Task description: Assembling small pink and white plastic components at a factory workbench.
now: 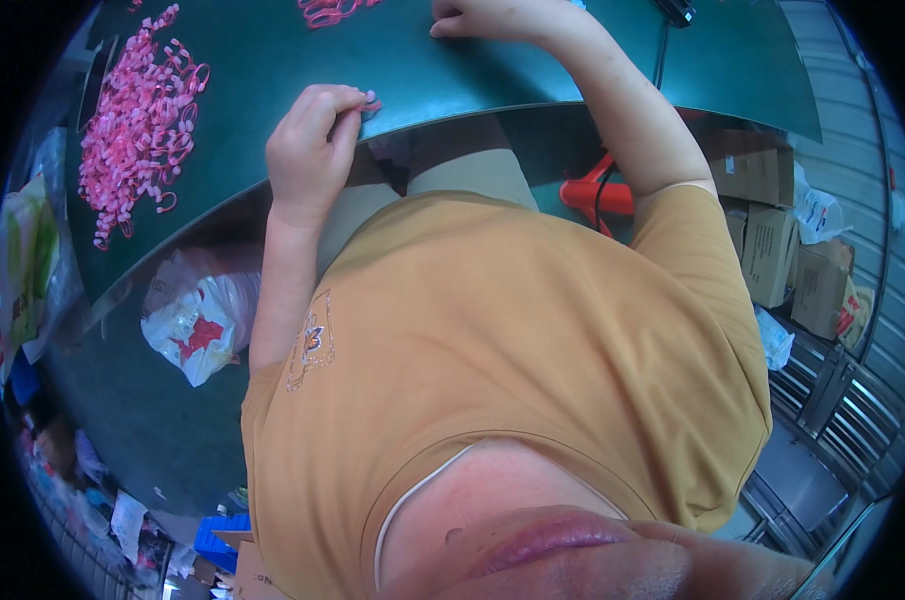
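Observation:
My left hand (313, 140) is closed in a pinch at the table's near edge. Between its thumb and forefinger sits a small pink hair tie (372, 104) with a pale bead, mostly hidden by the fingers. Farther right, at the top of the view, my right hand (483, 20) is over the table with its fingers curled together. What those fingers hold, if anything, does not show. A large heap of pink hair ties (138, 135) with pale beads lies on the left of the table. A few more pink loops (331, 10) lie at the top, between my hands.
The dark green table (263, 60) has a curved-looking near edge. A black object with a cable (677, 12) is at its far right. Below are a white plastic bag (208, 325) at left and a red-orange object (613, 192) at right. Cardboard boxes (773, 255) stand farther right.

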`<action>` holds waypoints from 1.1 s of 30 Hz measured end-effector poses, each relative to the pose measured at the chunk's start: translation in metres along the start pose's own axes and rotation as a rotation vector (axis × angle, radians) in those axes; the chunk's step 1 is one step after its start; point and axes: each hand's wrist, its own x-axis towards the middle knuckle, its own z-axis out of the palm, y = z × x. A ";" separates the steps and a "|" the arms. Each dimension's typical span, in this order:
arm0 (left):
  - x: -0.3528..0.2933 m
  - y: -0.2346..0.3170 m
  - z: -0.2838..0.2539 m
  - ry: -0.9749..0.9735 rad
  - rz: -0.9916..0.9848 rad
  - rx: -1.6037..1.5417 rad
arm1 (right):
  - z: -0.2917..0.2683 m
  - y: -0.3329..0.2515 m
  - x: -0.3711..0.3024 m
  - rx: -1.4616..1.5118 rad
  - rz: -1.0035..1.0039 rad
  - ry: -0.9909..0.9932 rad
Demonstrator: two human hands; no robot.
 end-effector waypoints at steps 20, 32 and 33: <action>0.002 0.002 0.000 -0.005 0.015 0.000 | 0.053 0.017 -0.010 0.482 -0.270 0.190; 0.001 0.002 0.001 0.008 0.016 -0.001 | 0.051 0.017 -0.002 0.313 -0.243 0.249; 0.000 0.001 0.001 0.008 0.015 -0.001 | 0.053 0.021 0.002 0.391 -0.250 0.244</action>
